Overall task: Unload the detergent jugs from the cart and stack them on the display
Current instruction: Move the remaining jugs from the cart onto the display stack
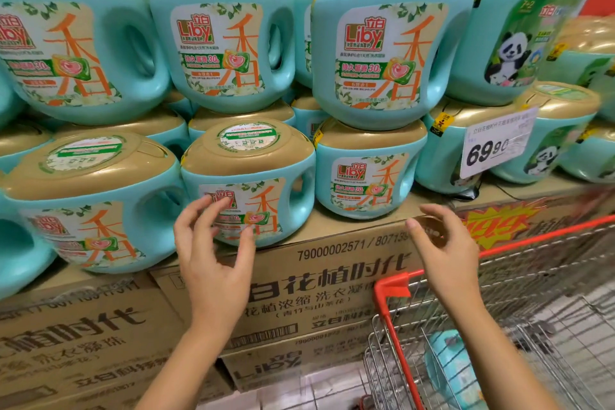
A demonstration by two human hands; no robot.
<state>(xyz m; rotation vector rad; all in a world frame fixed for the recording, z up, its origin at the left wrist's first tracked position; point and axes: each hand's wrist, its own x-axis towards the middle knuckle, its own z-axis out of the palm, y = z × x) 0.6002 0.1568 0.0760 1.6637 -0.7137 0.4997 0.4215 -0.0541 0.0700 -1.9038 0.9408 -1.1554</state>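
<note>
Several teal detergent jugs with gold lids are stacked in two layers on the cardboard-box display (332,253). One front-row jug (266,183) stands just beyond my left hand (213,263), whose fingers are relaxed and spread in front of its label, holding nothing. My right hand (442,250) hovers open near the display's front edge, above the cart's red rim. One teal jug (449,366) lies inside the wire cart (396,289) at the lower right, seen through the mesh.
A price tag reading 69.90 (496,143) hangs in front of the panda-label jugs (509,53) at the right. Stacked printed cartons (83,336) form the display base. A red wall is behind. Bare carton top lies right of the front-row jug.
</note>
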